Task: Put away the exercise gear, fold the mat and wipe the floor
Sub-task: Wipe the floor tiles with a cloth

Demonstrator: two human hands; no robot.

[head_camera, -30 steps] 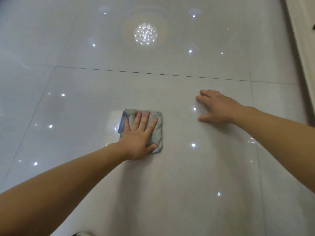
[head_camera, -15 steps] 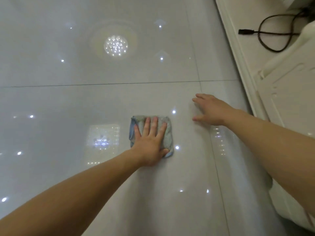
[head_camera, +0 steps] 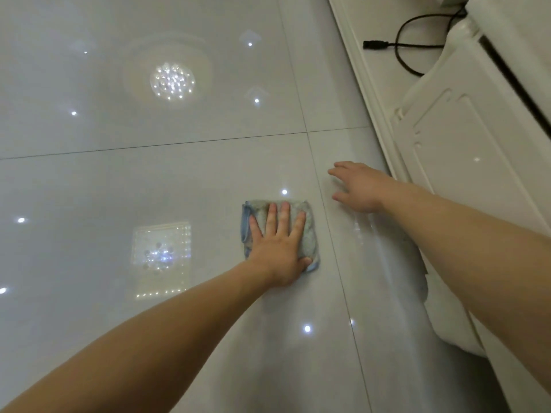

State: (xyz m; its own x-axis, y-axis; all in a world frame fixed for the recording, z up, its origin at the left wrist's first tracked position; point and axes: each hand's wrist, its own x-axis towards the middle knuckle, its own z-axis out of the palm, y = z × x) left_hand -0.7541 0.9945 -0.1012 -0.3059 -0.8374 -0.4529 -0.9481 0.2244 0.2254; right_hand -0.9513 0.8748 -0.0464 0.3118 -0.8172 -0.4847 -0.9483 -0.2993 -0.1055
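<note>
A folded grey-and-blue cloth (head_camera: 310, 231) lies flat on the glossy white tile floor (head_camera: 149, 180). My left hand (head_camera: 278, 248) presses down on the cloth with straight, spread fingers and covers most of it. My right hand (head_camera: 359, 186) rests flat on the bare floor to the right of the cloth, fingers straight, holding nothing. A tile joint runs between the two hands.
A white cabinet (head_camera: 465, 162) with a panelled side stands along the right, close to my right hand. A white baseboard (head_camera: 363, 81) runs beside it. A black cable with a plug (head_camera: 396, 49) lies behind it at the top right. Ceiling lights reflect in the tiles.
The cloth under my left hand has slid to the right across the floor, toward the tile joint. The view has turned right, bringing the cabinet and cable into sight. My right hand has stayed flat on the floor.
</note>
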